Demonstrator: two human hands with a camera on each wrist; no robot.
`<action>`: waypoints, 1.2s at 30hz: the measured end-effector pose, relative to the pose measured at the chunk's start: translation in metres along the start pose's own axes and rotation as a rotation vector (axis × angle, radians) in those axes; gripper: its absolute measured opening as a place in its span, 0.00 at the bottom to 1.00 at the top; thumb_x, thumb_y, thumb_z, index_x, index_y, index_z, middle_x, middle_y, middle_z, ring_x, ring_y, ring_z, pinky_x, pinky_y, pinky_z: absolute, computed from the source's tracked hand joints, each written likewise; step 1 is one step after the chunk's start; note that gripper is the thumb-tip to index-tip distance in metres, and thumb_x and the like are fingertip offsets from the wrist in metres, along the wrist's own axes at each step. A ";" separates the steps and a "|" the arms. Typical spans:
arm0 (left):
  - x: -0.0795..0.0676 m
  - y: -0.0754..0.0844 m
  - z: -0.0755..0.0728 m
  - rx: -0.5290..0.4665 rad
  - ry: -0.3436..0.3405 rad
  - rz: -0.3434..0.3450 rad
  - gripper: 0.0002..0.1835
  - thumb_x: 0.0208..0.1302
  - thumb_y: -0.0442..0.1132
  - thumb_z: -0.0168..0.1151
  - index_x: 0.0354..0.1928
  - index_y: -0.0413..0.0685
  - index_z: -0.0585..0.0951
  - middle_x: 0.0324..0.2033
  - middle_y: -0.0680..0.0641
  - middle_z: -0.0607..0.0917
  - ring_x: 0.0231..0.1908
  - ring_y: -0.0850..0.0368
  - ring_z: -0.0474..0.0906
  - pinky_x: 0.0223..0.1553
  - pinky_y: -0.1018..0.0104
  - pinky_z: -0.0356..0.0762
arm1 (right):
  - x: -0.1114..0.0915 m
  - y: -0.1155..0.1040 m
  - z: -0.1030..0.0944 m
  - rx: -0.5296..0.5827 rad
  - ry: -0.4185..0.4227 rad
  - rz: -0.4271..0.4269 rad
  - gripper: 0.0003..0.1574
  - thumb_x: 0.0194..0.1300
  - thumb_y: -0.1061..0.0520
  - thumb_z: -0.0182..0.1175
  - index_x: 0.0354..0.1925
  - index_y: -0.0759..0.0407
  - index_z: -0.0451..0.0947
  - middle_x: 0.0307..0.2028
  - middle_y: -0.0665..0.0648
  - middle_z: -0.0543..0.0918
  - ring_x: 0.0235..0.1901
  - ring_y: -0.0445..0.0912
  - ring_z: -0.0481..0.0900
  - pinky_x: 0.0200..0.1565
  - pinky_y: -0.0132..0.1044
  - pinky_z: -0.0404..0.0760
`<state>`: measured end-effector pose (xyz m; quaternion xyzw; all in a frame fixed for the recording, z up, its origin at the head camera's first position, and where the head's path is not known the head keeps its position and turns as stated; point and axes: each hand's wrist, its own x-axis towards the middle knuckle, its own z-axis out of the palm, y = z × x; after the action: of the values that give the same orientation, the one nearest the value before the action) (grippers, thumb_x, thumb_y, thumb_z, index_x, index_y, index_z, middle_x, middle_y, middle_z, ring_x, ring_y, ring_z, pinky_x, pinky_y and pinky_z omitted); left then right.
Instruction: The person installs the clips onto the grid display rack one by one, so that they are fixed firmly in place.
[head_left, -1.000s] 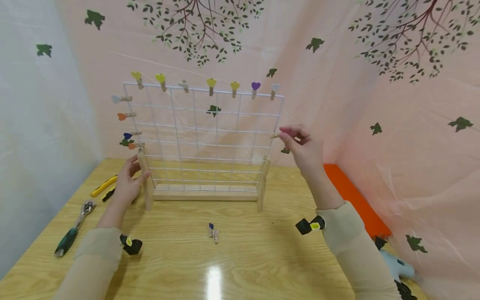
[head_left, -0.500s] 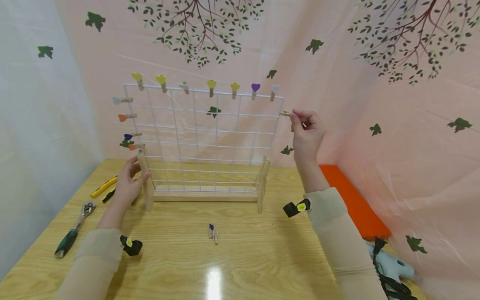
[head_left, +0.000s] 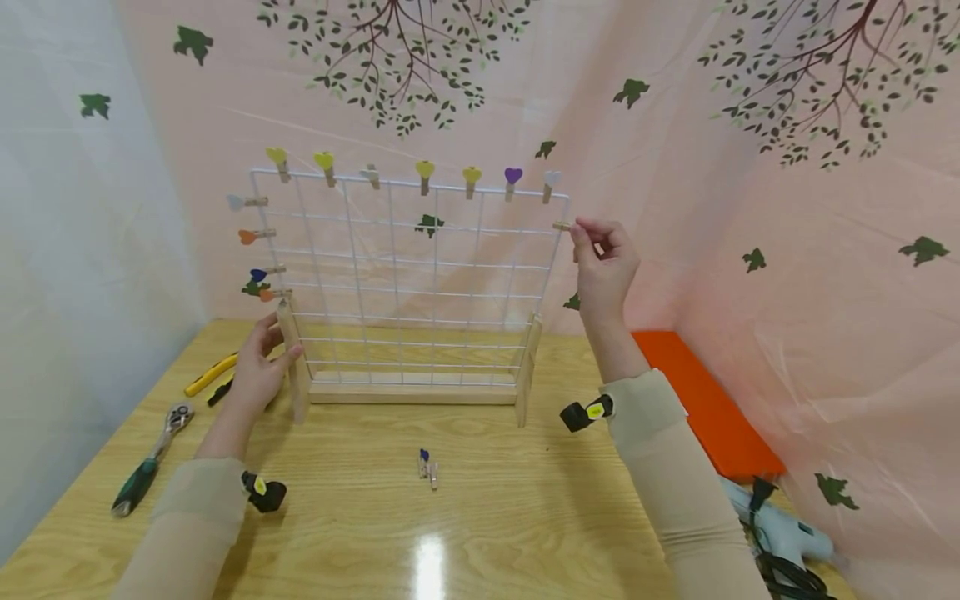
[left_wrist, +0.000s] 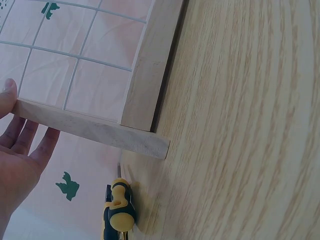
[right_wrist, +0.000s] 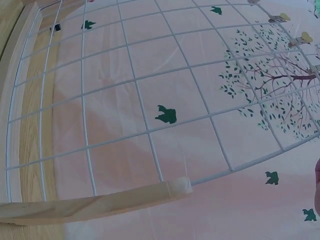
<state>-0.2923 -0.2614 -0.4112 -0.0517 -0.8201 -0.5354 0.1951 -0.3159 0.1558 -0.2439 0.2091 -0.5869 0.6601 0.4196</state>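
— From my console I see a white wire grid (head_left: 420, 267) in a pale wooden stand (head_left: 408, 390), with yellow, purple and orange heart clips (head_left: 425, 169).
— I see pink curtains (head_left: 750, 167) printed with green leaves, and an orange mat (head_left: 697, 400).

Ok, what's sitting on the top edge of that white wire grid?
Seven small wooden clips line the top edge of the wire grid: four with yellow hearts, one with a purple heart, and two pale ones. How their jaws bite the wire is too small to see.
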 end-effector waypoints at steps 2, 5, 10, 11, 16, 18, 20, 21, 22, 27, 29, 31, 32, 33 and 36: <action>0.000 -0.001 0.000 -0.001 0.001 0.001 0.31 0.62 0.40 0.53 0.66 0.56 0.55 0.56 0.34 0.67 0.56 0.39 0.62 0.54 0.39 0.61 | -0.001 -0.001 -0.002 -0.043 -0.021 0.007 0.12 0.54 0.64 0.61 0.37 0.71 0.76 0.27 0.55 0.76 0.23 0.45 0.69 0.24 0.27 0.71; -0.001 -0.002 0.000 0.003 -0.001 -0.002 0.32 0.62 0.43 0.53 0.66 0.55 0.55 0.57 0.34 0.67 0.57 0.40 0.62 0.54 0.40 0.61 | -0.004 -0.003 -0.007 -0.129 -0.060 -0.018 0.14 0.55 0.62 0.61 0.40 0.69 0.76 0.34 0.58 0.77 0.31 0.45 0.70 0.31 0.28 0.73; -0.001 -0.005 -0.001 0.002 -0.002 0.007 0.32 0.62 0.43 0.53 0.66 0.53 0.54 0.57 0.33 0.67 0.56 0.39 0.62 0.54 0.40 0.61 | -0.019 -0.010 -0.012 -0.177 -0.158 -0.138 0.14 0.52 0.68 0.61 0.40 0.72 0.75 0.41 0.63 0.75 0.37 0.50 0.69 0.36 0.30 0.74; -0.001 -0.005 -0.001 0.002 -0.002 0.011 0.32 0.62 0.42 0.53 0.67 0.52 0.54 0.57 0.33 0.67 0.56 0.39 0.62 0.54 0.39 0.61 | -0.024 -0.011 -0.012 -0.175 -0.189 -0.162 0.14 0.51 0.70 0.61 0.39 0.73 0.74 0.40 0.65 0.75 0.37 0.51 0.69 0.35 0.31 0.74; 0.000 -0.008 -0.001 0.001 0.002 0.012 0.32 0.62 0.40 0.53 0.66 0.50 0.54 0.56 0.33 0.67 0.56 0.39 0.62 0.54 0.40 0.61 | -0.058 -0.004 -0.012 -0.221 -0.415 -0.166 0.15 0.49 0.69 0.63 0.39 0.70 0.76 0.40 0.62 0.77 0.35 0.53 0.70 0.34 0.34 0.75; -0.001 -0.008 -0.001 0.002 0.004 0.011 0.32 0.62 0.41 0.54 0.66 0.50 0.55 0.56 0.33 0.68 0.56 0.39 0.62 0.54 0.40 0.61 | -0.078 -0.003 -0.010 -0.271 -0.549 -0.098 0.18 0.49 0.66 0.65 0.42 0.66 0.76 0.40 0.59 0.78 0.35 0.50 0.71 0.34 0.39 0.76; -0.003 -0.001 -0.001 0.001 0.003 0.006 0.32 0.62 0.39 0.53 0.66 0.46 0.55 0.56 0.32 0.67 0.56 0.37 0.62 0.54 0.39 0.61 | -0.101 0.010 -0.009 -0.322 -0.696 -0.044 0.21 0.51 0.59 0.65 0.46 0.58 0.75 0.40 0.52 0.77 0.35 0.45 0.71 0.34 0.39 0.76; -0.003 0.000 -0.001 -0.003 0.001 0.002 0.31 0.62 0.37 0.53 0.66 0.46 0.54 0.56 0.31 0.67 0.56 0.37 0.62 0.53 0.39 0.61 | -0.113 0.017 -0.009 -0.346 -0.771 -0.038 0.23 0.51 0.56 0.65 0.47 0.56 0.75 0.40 0.50 0.77 0.36 0.44 0.72 0.33 0.39 0.76; -0.003 0.002 -0.001 -0.002 0.001 0.001 0.31 0.62 0.37 0.53 0.66 0.46 0.54 0.56 0.31 0.67 0.56 0.37 0.62 0.53 0.39 0.61 | -0.124 0.021 -0.008 -0.368 -0.843 -0.021 0.24 0.51 0.54 0.65 0.49 0.54 0.74 0.41 0.50 0.77 0.36 0.43 0.72 0.33 0.39 0.76; 0.000 -0.001 0.000 0.003 0.000 -0.013 0.32 0.62 0.38 0.53 0.66 0.49 0.54 0.57 0.33 0.67 0.57 0.38 0.61 0.54 0.39 0.61 | -0.173 0.050 -0.003 -0.398 -1.103 -0.005 0.28 0.50 0.50 0.65 0.51 0.51 0.72 0.44 0.47 0.77 0.34 0.44 0.72 0.31 0.34 0.75; 0.000 -0.001 0.000 0.012 0.003 -0.014 0.32 0.62 0.40 0.53 0.66 0.51 0.54 0.57 0.33 0.67 0.57 0.39 0.62 0.54 0.40 0.62 | -0.186 0.057 0.000 -0.394 -1.174 0.051 0.29 0.51 0.51 0.65 0.52 0.51 0.72 0.45 0.47 0.76 0.35 0.44 0.72 0.32 0.36 0.75; 0.000 -0.001 0.000 0.012 0.006 -0.016 0.32 0.62 0.42 0.53 0.67 0.53 0.54 0.57 0.34 0.67 0.57 0.39 0.61 0.54 0.40 0.61 | -0.195 0.065 0.002 -0.383 -1.229 0.104 0.29 0.51 0.53 0.65 0.53 0.51 0.71 0.46 0.49 0.76 0.36 0.45 0.72 0.32 0.36 0.75; 0.000 -0.001 0.000 0.012 0.007 -0.018 0.32 0.62 0.42 0.54 0.66 0.54 0.54 0.57 0.34 0.67 0.57 0.39 0.61 0.54 0.40 0.61 | -0.198 0.069 0.003 -0.380 -1.250 0.129 0.30 0.51 0.53 0.65 0.54 0.51 0.71 0.46 0.50 0.75 0.36 0.45 0.72 0.33 0.36 0.75; 0.001 -0.001 0.000 0.009 0.006 -0.020 0.32 0.62 0.42 0.54 0.66 0.55 0.54 0.57 0.34 0.67 0.57 0.39 0.61 0.54 0.40 0.61 | -0.201 0.073 0.005 -0.381 -1.272 0.151 0.30 0.52 0.52 0.64 0.55 0.50 0.70 0.46 0.50 0.75 0.37 0.44 0.72 0.34 0.35 0.75; 0.001 -0.001 0.000 0.004 0.011 -0.024 0.32 0.61 0.41 0.54 0.66 0.56 0.55 0.57 0.35 0.67 0.57 0.40 0.62 0.55 0.40 0.61 | -0.208 0.084 0.010 -0.384 -1.332 0.173 0.30 0.52 0.49 0.63 0.55 0.48 0.70 0.47 0.50 0.75 0.38 0.42 0.73 0.35 0.31 0.75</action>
<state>-0.2931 -0.2622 -0.4120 -0.0384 -0.8206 -0.5364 0.1932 -0.2690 0.0857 -0.4516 0.4440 -0.8400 0.3070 -0.0542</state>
